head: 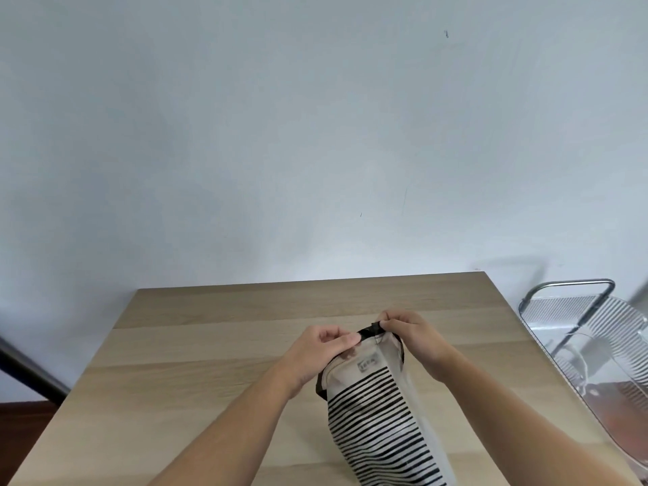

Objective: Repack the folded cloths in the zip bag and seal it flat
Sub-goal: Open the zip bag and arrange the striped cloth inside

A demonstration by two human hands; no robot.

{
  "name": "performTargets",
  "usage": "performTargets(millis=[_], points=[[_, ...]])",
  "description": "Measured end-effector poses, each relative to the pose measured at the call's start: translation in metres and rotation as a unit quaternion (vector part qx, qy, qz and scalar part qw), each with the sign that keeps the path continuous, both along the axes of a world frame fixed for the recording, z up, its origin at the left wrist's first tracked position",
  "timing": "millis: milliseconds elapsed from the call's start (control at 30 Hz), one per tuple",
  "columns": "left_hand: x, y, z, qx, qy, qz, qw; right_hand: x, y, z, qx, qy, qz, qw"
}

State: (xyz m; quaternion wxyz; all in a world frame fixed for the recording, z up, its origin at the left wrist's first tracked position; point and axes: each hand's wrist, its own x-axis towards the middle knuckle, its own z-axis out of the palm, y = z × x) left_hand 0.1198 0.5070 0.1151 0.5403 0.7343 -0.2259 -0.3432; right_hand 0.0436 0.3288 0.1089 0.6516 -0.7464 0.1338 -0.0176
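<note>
While both bare forearms reach forward from the bottom edge, a cream fabric zip bag with black horizontal stripes [378, 422] lies lengthwise on a pale wooden table [217, 345], its far end slightly raised toward the hands. A black zip band [370, 332] runs around that far end, and a small grey label [367, 363] sits just below it on the plain cream part. The left hand [321, 349] is curled closed, fingers and thumb pinching the bag's top edge on its left side. The right hand [408, 333] is also closed, thumb and forefinger pinched on a small black tab at the zip band. Whether the zip is done up cannot be told, and no cloths are visible. To the right of the table stands a clear ribbed plastic chair with a metal frame [596, 331]. A plain pale wall [315, 135] fills the upper view.
</note>
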Motion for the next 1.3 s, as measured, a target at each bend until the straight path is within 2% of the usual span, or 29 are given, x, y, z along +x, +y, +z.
performTargets(millis=[167, 233, 400, 500, 633, 833, 1033, 1300], points=[[-0.003, -0.022, 0.001, 0.014, -0.095, 0.04, 0.995, -0.004, 0.0, 0.002, -0.041, -0.016, -0.01, 0.999], [-0.002, -0.023, 0.0, 0.0, -0.081, 0.049, 0.995, -0.009, -0.001, -0.005, -0.056, -0.017, -0.022, 0.998], [-0.002, -0.02, 0.005, -0.044, -0.036, 0.032, 0.998, -0.012, -0.001, -0.022, -0.16, -0.027, -0.104, 0.981], [-0.001, -0.018, 0.006, -0.055, -0.024, 0.039, 0.997, -0.009, -0.002, -0.021, -0.146, -0.055, -0.148, 0.977], [0.005, -0.011, 0.004, -0.065, -0.017, 0.049, 0.997, -0.007, -0.008, -0.011, -0.124, -0.07, -0.159, 0.977], [0.013, -0.005, -0.001, -0.06, 0.002, 0.038, 0.997, -0.005, -0.023, 0.011, -0.115, -0.077, -0.111, 0.984], [0.015, -0.001, 0.0, -0.026, -0.015, 0.018, 0.999, -0.007, -0.033, 0.024, -0.064, -0.021, -0.028, 0.997], [0.004, -0.01, 0.014, -0.025, -0.037, -0.01, 0.999, -0.004, -0.022, 0.019, -0.126, 0.002, 0.018, 0.992]])
